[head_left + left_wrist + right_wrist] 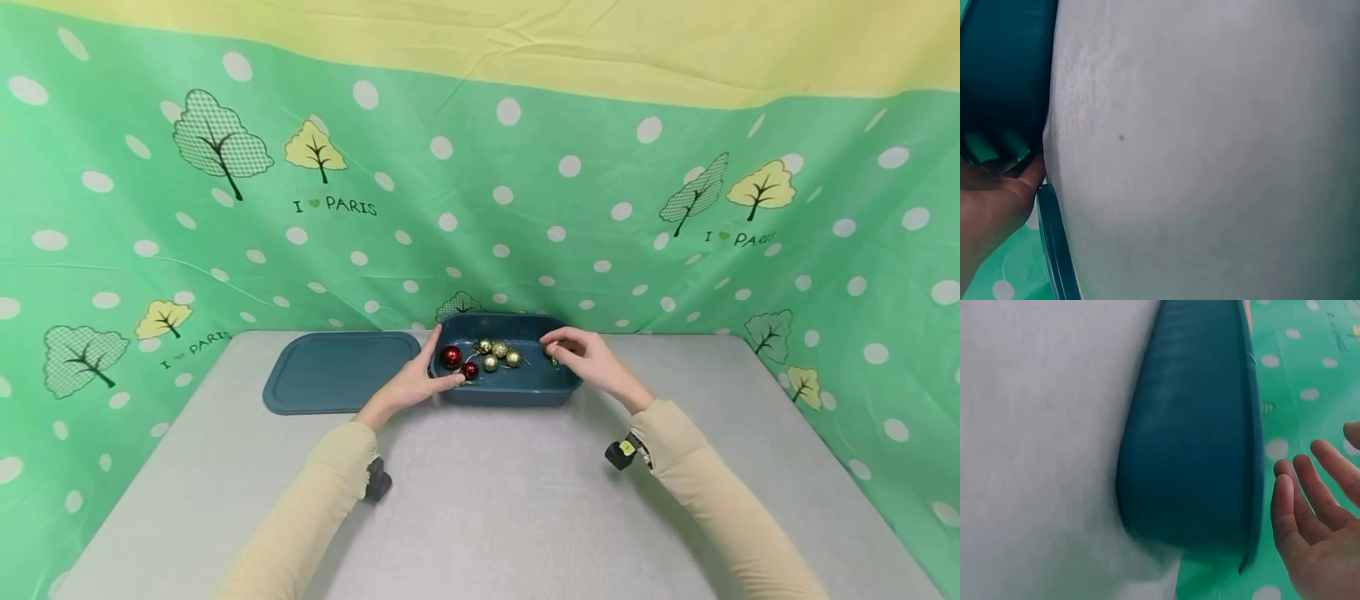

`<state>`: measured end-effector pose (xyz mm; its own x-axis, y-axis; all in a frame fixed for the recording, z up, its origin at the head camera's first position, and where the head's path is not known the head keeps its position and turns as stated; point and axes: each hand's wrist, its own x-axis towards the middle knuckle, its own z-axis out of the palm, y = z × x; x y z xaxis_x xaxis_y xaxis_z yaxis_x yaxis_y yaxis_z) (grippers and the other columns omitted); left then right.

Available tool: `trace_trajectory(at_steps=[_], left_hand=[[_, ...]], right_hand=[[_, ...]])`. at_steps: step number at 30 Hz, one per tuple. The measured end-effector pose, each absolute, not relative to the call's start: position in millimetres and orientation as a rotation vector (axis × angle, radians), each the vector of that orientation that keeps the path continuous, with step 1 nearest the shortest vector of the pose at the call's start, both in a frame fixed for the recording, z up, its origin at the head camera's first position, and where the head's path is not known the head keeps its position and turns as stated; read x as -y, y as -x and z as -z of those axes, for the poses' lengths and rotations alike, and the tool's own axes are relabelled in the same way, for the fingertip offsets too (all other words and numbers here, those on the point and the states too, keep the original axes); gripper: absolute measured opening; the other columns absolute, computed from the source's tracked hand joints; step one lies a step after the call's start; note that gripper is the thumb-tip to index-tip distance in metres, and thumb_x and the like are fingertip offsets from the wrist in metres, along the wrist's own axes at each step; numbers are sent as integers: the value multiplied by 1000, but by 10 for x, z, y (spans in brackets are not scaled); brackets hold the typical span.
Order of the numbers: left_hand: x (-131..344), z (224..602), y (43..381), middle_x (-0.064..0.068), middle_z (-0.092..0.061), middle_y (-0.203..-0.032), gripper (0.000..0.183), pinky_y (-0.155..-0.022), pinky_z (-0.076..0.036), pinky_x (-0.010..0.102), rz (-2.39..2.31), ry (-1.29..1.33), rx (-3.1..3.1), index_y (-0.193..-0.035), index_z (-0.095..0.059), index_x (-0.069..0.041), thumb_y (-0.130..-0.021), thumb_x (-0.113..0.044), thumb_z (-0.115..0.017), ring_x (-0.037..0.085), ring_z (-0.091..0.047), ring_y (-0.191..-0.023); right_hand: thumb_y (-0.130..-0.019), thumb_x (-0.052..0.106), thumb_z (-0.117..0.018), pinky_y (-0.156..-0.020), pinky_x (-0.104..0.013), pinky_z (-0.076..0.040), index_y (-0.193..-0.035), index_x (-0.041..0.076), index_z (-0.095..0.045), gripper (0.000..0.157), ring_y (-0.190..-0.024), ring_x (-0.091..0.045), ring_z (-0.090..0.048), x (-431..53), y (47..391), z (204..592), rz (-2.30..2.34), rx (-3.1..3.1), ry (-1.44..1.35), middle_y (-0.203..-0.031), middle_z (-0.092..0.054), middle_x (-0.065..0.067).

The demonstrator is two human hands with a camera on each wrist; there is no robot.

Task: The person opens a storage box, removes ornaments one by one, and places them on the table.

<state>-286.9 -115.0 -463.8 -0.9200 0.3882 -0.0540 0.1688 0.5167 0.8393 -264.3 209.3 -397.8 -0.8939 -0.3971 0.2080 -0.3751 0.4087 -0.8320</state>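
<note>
A deep blue rectangular box (510, 398) stands near the back of the table. Inside it, several small gold Christmas baubles (513, 358) are clustered by the middle. Two red baubles (451, 357) lie at the left end, the front one beside my left thumb. My left hand (408, 385) grips the box's left end, thumb over the front rim and fingers along the outer side. Over the right end, my right hand (596, 358) has its fingers apart above the rim. A gold bauble (552, 350) shows under its fingertips, partly hidden; the right wrist view shows nothing between those fingers.
Left of the box lies its matching flat blue lid (337, 371), close behind my left hand. A grey table (495, 500) extends in front. A green dotted curtain (480, 192) hangs right behind the box and around the sides.
</note>
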Motion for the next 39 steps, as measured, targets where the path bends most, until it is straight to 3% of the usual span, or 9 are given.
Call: trace_trajectory(at_steps=[9, 14, 21, 29, 39], left_hand=[[1151, 4595, 2871, 20, -6, -158, 112, -100, -36, 54, -1331, -469, -2523, -156, 7, -25, -82, -53, -72, 45, -26, -137], [1155, 4545, 2870, 21, -6, -158, 113, -98, -37, 53, -1281, -471, -2529, -156, 7, -25, -81, -50, -74, 44, -26, -137], [1141, 4509, 2876, 20, -8, -158, 116, -103, -33, 54, -1253, -456, -2533, -156, 8, -26, -80, -49, -76, 42, -23, -139], [1133, 4556, 2858, 19, -8, -158, 116, -104, -31, 56, -1326, -430, -2529, -156, 7, -27, -79, -49, -76, 42, -21, -139], [1119, 4583, 2843, 19, -9, -158, 114, -105, -30, 57, -1322, -410, -2538, -156, 6, -27, -80, -48, -76, 43, -22, -139]], right_hand=[[-98, 11, -57, -76, -36, -50, -118, 0, -65, 24, -95, -37, -62, -1866, 2670, 4144, 1446, -2621, 827, -116, -62, -21], [-98, 11, -57, -82, -35, -51, -118, -2, -65, 25, -97, -27, -64, -1728, 2705, 4164, 1369, -2614, 873, -116, -63, -19], [-97, 13, -58, -84, -36, -51, -118, -3, -64, 27, -100, -30, -62, -1577, 2732, 4145, 1322, -2569, 939, -117, -63, -21], [-97, 14, -58, -91, -38, -48, -121, -2, -64, 29, -108, -25, -60, -1464, 2841, 4223, 1202, -2513, 982, -120, -63, -13], [-92, 2, -64, -82, -32, -50, -119, -4, -64, 28, -97, -24, -62, -1368, 2974, 4327, 1153, -2410, 942, -116, -64, -17]])
